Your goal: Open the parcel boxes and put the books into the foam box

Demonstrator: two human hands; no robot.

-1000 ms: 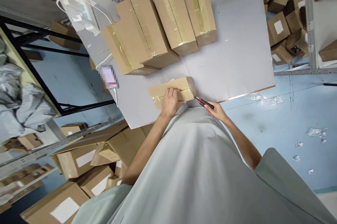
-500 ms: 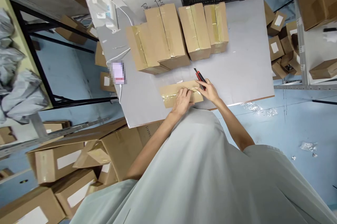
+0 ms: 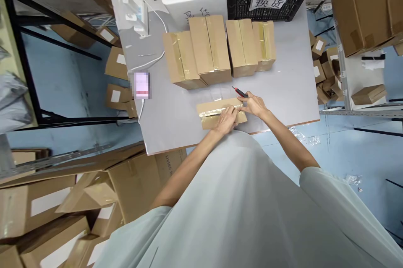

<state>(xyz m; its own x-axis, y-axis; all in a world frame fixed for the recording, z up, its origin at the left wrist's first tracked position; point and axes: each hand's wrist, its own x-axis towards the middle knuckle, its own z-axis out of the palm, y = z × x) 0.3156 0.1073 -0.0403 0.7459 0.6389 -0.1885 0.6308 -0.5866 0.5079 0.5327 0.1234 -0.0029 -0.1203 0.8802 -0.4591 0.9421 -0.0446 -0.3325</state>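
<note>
A small taped cardboard box (image 3: pixel 208 123) lies near the front edge of the grey table. Its top seam shows a narrow dark gap, with shiny tape along it. My left hand (image 3: pixel 226 120) rests on the right part of the box, fingers curled and gripping at the seam. Held in my right hand (image 3: pixel 255 104) is a red and black box cutter (image 3: pixel 241 92), its tip pointing away to the upper left. The thumb and fingertips of that hand also touch the right end of the box, close to the left fingers.
Several taped cardboard boxes (image 3: pixel 210 50) stand in a row behind. Farther back are a white foam box (image 3: pixel 192 3) and a black crate (image 3: pixel 239 3). A phone (image 3: pixel 141 85) with a cable and a power strip (image 3: pixel 141 18) lie at left. Large cartons (image 3: pixel 135 184) crowd the lower left.
The box's seam has parted into a dark gap, with the tape lifting. The box cutter has tilted flatter in my right hand. The camera view has shifted.
</note>
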